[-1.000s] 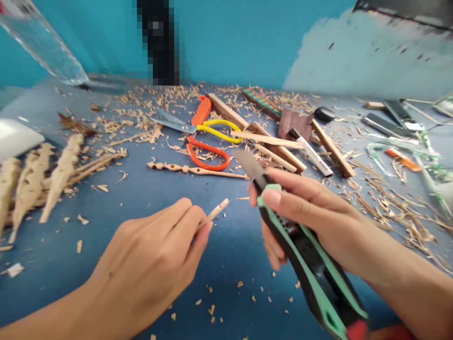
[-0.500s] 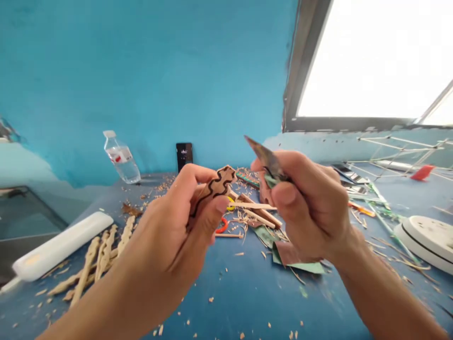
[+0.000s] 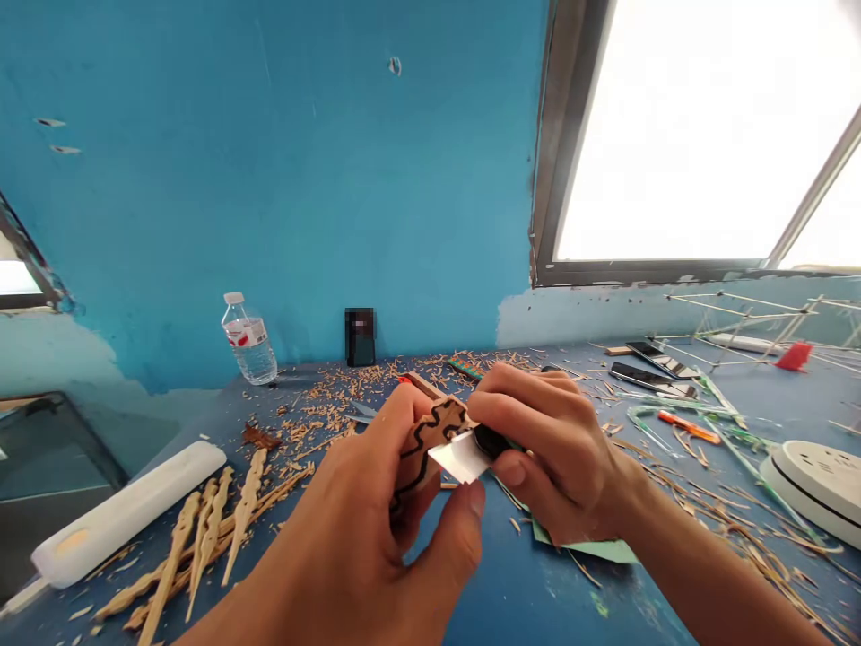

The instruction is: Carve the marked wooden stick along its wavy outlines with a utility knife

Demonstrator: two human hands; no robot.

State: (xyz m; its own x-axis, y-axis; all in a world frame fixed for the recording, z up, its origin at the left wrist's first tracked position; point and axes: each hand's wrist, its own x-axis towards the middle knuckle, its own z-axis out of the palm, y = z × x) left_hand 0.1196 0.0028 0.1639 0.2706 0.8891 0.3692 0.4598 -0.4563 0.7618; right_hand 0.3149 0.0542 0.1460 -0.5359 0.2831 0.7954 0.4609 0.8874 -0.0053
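My left hand [image 3: 377, 511] is closed round a flat piece of wood [image 3: 421, 441] marked with wavy black lines, its end pointing up and away from me. My right hand [image 3: 561, 440] grips a knife [image 3: 463, 458] with a broad, bright blade; a dark part shows under the fingers, and the rest of the handle is hidden. The blade lies at the marked edge near the wood's far end, pointing left. My left thumb is stretched out just below the blade. Green-backed sandpaper [image 3: 592, 549] lies on the table under my right hand.
Carved wooden sticks [image 3: 213, 525] and a long white bar [image 3: 131, 502] lie left. A water bottle [image 3: 252, 348] and a phone [image 3: 360, 339] stand by the wall. Right are more phones [image 3: 652, 379], an orange cutter [image 3: 689, 427], a white round device [image 3: 817, 484] and a thin-stick frame [image 3: 746, 323].
My right hand has brought the knife left and down from apart, tip up, to the wood's edge. My left hand keeps the wood and has shifted slightly right and down in view.
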